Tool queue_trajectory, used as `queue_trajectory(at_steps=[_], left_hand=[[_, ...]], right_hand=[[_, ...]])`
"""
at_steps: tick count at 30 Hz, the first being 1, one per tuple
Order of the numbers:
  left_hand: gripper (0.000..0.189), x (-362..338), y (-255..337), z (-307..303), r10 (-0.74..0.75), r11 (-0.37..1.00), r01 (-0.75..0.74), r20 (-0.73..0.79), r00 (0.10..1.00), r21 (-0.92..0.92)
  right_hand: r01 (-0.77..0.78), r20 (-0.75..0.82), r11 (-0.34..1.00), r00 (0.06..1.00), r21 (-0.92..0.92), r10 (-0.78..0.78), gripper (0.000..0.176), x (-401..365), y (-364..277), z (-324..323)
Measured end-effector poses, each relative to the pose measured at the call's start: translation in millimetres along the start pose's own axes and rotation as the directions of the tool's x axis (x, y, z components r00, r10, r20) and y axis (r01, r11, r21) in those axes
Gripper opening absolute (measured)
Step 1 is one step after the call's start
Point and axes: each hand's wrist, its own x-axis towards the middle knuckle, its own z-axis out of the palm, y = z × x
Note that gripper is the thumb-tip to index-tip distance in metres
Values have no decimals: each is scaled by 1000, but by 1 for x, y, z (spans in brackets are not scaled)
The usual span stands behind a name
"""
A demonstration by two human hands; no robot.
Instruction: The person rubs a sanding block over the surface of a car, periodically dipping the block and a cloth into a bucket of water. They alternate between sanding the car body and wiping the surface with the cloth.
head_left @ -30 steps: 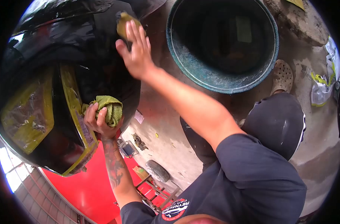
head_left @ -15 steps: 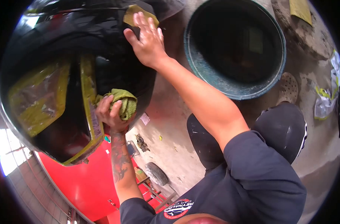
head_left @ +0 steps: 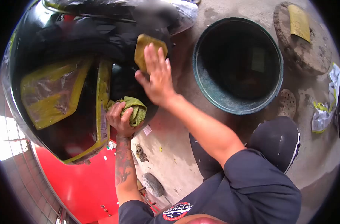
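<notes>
My right hand [head_left: 157, 76] lies flat on a yellow pad [head_left: 146, 49] and presses it against a glossy black car panel [head_left: 84, 41]. My left hand [head_left: 119, 119] is closed around a bunched green cloth [head_left: 136, 110] at the panel's lower edge. Yellow masking film and tape [head_left: 54, 93] cover part of the panel to the left of both hands.
A large dark green tub [head_left: 211, 89] stands on the concrete floor at the right. Beyond it lies a round stone with a yellow sheet [head_left: 300, 22]. A perforated clog [head_left: 287, 102] and a plastic bag [head_left: 323, 112] are at the far right. A red surface [head_left: 80, 179] spreads below.
My right hand has slid the yellow pad down and to the right across the black panel. My left hand keeps its grip on the green cloth. The view has shifted.
</notes>
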Motion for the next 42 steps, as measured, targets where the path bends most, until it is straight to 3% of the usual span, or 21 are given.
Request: queue_trajectory(at_steps=[3,9,15,21,23,25,26,29,33,40,42], left_hand=[[65,1,2,-2,-3,1000,3,14,1000,8],[57,0,1,0,-6,1000,6,-8,1000,4],[55,1,0,2,1,1000,-1,-27,1000,-7],[54,1,3,-1,-12,1000,12,-13,1000,-18],[57,3,2,2,-8,1000,8,-15,1000,-6],[63,-3,-1,1,0,1000,-1,8,1000,24],[62,-3,-1,0,1,1000,-1,15,1000,18],[61,-3,-1,-1,-2,1000,2,27,1000,9],[62,-1,0,-2,-1,1000,1,33,999,15],[65,-4,-2,-2,3,1000,-3,38,999,-9],[65,-5,-3,-1,7,1000,-7,47,999,3]], right_hand=[[-4,41,1000,999,-14,4,87,-21,4,1],[-212,69,974,976,76,207,81,69,32,-16],[-156,76,988,985,5,155,86,3,14,-6],[-327,141,934,941,146,308,84,100,47,-31],[-282,93,959,956,42,277,73,81,39,-25],[-146,51,986,989,80,142,72,51,35,-16],[-167,61,973,985,157,159,73,38,32,-13],[-132,56,982,991,137,125,76,56,46,-13],[-312,169,929,945,199,281,84,132,68,-29],[-126,61,986,991,113,119,83,33,43,-14],[-126,58,985,991,114,120,82,47,48,-15]])
